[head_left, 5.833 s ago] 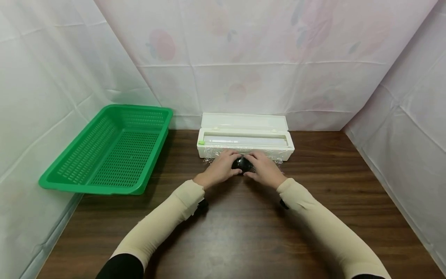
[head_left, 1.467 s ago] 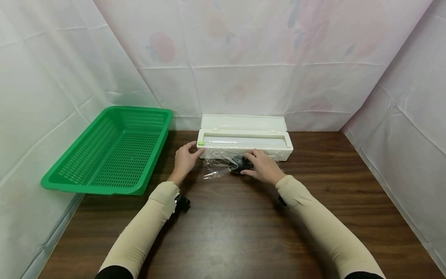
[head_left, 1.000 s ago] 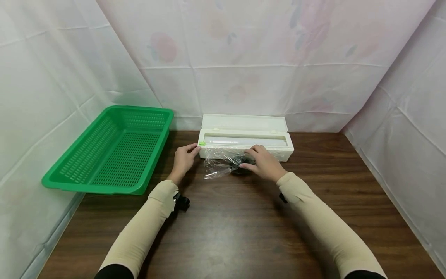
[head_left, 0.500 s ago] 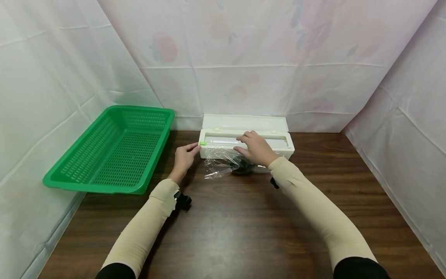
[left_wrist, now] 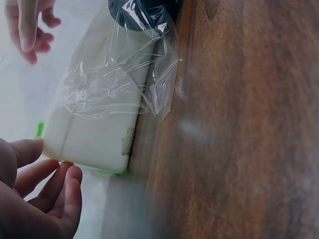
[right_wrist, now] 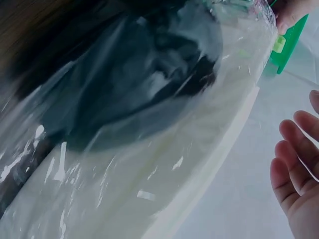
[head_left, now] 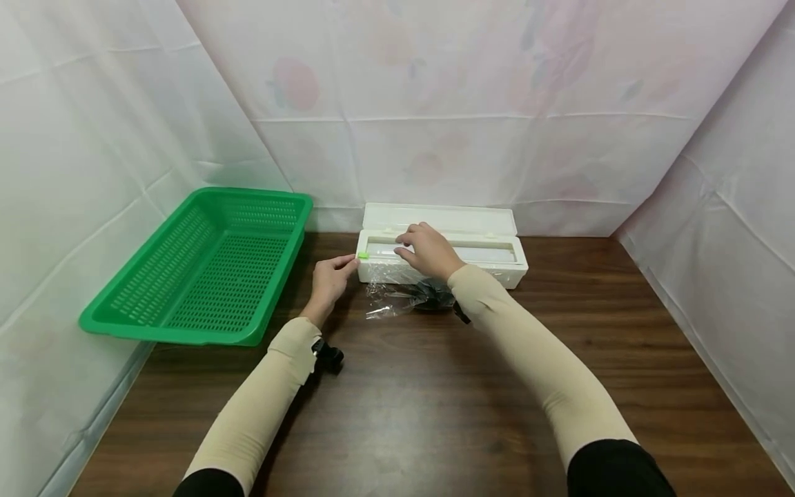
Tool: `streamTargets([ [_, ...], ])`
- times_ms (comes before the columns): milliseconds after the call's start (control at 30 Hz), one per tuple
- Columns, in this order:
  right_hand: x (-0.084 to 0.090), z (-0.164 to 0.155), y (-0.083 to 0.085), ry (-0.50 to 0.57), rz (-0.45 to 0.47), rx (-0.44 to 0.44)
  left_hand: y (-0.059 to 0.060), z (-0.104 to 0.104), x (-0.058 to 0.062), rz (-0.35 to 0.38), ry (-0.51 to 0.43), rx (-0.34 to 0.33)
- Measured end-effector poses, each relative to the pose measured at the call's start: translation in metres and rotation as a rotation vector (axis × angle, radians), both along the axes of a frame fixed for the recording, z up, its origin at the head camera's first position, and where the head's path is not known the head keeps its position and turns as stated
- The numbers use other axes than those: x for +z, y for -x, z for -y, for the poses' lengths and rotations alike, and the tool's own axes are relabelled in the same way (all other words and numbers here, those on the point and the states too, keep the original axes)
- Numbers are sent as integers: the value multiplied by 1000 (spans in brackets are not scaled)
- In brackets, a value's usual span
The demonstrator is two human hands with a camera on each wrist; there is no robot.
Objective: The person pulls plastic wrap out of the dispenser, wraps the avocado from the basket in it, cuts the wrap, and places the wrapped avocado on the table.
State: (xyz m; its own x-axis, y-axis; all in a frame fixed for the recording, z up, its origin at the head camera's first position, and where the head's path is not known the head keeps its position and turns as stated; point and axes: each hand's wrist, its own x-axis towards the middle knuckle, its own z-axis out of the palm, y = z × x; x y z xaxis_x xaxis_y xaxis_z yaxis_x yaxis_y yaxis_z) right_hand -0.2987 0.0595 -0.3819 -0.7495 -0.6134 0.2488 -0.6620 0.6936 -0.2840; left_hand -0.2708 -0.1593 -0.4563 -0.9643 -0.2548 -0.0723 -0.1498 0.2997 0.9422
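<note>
A white cling film dispenser (head_left: 441,276) lies lengthwise at the back of the table, its lid raised. Clear cling film (head_left: 388,300) hangs crumpled over its front and covers a dark, rounded, glossy object (head_left: 433,295), whose kind I cannot tell. My left hand (head_left: 327,281) holds the dispenser's left end by thumb and fingertips, beside a green slider (head_left: 363,255). In the left wrist view, the thumb (left_wrist: 27,151) lies at the corner. Above the roll opening, my right hand (head_left: 430,250) has loosely bent fingers and nothing in them; its fingers (right_wrist: 294,139) appear apart from the film.
A green perforated basket (head_left: 261,304) stands on the left side of the table. Pale printed cloth (head_left: 435,103) hangs behind and along both sides. Brown wooden tabletop (head_left: 397,414) stretches in front of the dispenser.
My right hand has let go of the film-covered dark object, risen over the dispenser and moved left. Earlier, my left hand left that object for the dispenser's left end, where it stays.
</note>
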Motion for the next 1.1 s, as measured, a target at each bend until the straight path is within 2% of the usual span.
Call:
streamTargets([
  [467, 1, 36, 5, -37, 15, 12, -2, -4, 4, -18, 98, 3],
  [833, -11, 60, 11, -125, 23, 37, -4, -2, 3, -13, 104, 9],
  [1100, -15, 65, 13, -138, -1, 30, -4, -2, 2, -34, 130, 3],
])
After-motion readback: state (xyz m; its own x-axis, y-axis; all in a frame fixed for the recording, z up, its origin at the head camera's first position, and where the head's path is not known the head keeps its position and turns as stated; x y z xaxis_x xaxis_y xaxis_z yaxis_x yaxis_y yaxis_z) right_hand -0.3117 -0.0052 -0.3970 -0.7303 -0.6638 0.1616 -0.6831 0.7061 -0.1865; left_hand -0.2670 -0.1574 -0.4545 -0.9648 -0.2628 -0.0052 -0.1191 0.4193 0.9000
